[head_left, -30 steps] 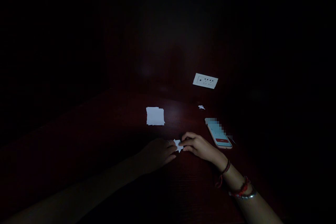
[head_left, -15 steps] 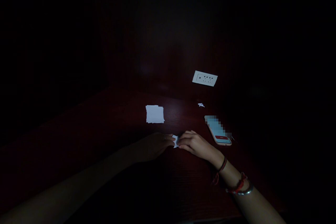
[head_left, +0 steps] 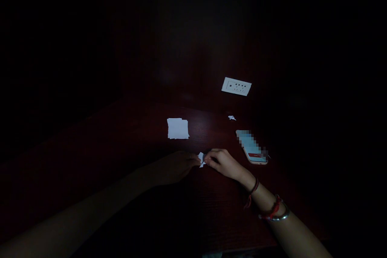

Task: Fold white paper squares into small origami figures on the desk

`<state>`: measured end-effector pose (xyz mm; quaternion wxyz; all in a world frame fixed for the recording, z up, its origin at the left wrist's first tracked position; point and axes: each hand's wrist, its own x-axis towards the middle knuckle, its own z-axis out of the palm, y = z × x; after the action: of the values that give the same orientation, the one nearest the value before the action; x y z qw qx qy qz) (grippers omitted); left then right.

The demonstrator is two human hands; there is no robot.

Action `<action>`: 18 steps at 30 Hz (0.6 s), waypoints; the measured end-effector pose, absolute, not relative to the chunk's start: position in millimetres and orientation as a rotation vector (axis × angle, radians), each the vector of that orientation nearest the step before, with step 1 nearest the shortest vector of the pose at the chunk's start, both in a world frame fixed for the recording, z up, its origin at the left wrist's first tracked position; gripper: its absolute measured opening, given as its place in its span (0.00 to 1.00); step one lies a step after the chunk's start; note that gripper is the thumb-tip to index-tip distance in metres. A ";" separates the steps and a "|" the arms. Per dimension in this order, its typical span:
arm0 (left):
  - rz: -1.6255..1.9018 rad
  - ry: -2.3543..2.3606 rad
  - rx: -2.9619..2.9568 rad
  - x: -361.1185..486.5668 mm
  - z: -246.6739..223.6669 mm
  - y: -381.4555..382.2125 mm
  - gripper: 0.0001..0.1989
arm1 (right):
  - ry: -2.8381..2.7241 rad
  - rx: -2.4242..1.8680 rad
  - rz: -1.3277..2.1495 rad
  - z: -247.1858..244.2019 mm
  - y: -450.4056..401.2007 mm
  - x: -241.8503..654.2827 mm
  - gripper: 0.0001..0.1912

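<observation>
A small piece of white paper (head_left: pixel 201 160) lies between my two hands on the dark red table (head_left: pixel 229 213). My left hand (head_left: pixel 178 167), in deep shadow, has its fingertips closed on the paper's left side. On the right side, my right hand (head_left: pixel 222 164) pinches the paper's edge between thumb and fingers; a crease or raised flap shows there. Beyond my hands sits a stack of white paper sheets (head_left: pixel 177 128), its edges slightly uneven.
A phone (head_left: pixel 252 147) with a lit screen lies to the right of my right hand. Behind it is a small crumpled paper scrap (head_left: pixel 231 117). A white socket plate (head_left: pixel 236 86) is mounted on the back wall. Darkness hides most of the surroundings.
My right hand's fingers have drawn together into a tighter pinch on the small paper, whose visible shape has changed a little. The whole view has shifted slightly.
</observation>
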<state>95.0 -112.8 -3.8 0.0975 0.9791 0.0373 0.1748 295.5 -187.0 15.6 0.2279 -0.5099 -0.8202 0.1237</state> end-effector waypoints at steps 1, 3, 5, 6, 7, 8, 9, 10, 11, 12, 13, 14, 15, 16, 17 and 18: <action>0.526 0.121 2.892 94.9 -3.7 -113.8 0.16 | -2.254 -1.406 0.358 15.3 -186.3 296.4 0.08; 0.538 0.164 2.885 94.8 -3.2 -116.0 0.16 | -2.247 -1.419 0.381 14.2 -184.6 298.1 0.08; 0.525 0.198 2.895 94.7 -2.7 -117.6 0.16 | -2.233 -1.447 0.392 12.7 -182.8 299.4 0.08; 0.516 0.196 2.903 94.8 -2.7 -118.0 0.17 | -2.226 -1.461 0.399 11.9 -182.0 299.8 0.08; 0.511 0.183 2.911 94.9 -3.0 -118.0 0.18 | -2.217 -1.474 0.409 11.2 -181.3 300.0 0.08; 0.516 0.163 2.917 95.2 -3.5 -117.8 0.18 | -2.206 -1.483 0.419 10.6 -180.7 300.1 0.08; 0.531 0.139 2.919 95.5 -4.2 -117.4 0.19 | -2.193 -1.490 0.431 10.2 -180.2 300.0 0.07; 0.548 0.114 2.919 95.9 -5.1 -116.9 0.19 | -2.182 -1.494 0.445 9.9 -179.9 299.9 0.07; 0.571 0.096 2.917 96.3 -6.1 -116.4 0.19 | -2.171 -1.496 0.457 9.7 -179.8 299.8 0.07; 0.588 0.085 2.918 96.7 -7.2 -115.9 0.19 | -2.164 -1.495 0.468 9.7 -179.8 299.6 0.07; 0.597 0.079 2.921 97.1 -8.4 -115.2 0.19 | -2.160 -1.493 0.476 9.7 -180.0 299.4 0.07; 0.607 0.076 2.926 97.4 -9.6 -114.5 0.18 | -2.159 -1.490 0.481 9.7 -180.3 299.2 0.07; 0.609 0.068 2.933 97.8 -11.0 -113.7 0.19 | -2.160 -1.489 0.479 9.8 -180.6 299.0 0.07; 0.608 0.062 2.938 98.3 -12.4 -112.8 0.19 | -2.160 -1.490 0.473 9.8 -181.0 298.8 0.07; 0.606 0.060 2.941 98.7 -13.8 -111.9 0.19 | -2.161 -1.490 0.462 9.8 -181.3 298.5 0.07; 0.601 0.058 2.943 99.1 -15.2 -110.9 0.20 | -2.163 -1.487 0.450 9.7 -181.6 298.3 0.07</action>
<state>99.1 -110.9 -15.2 0.0688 0.9773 0.0193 0.1994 298.3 -181.6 9.7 0.2370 -0.5424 -0.7891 0.1642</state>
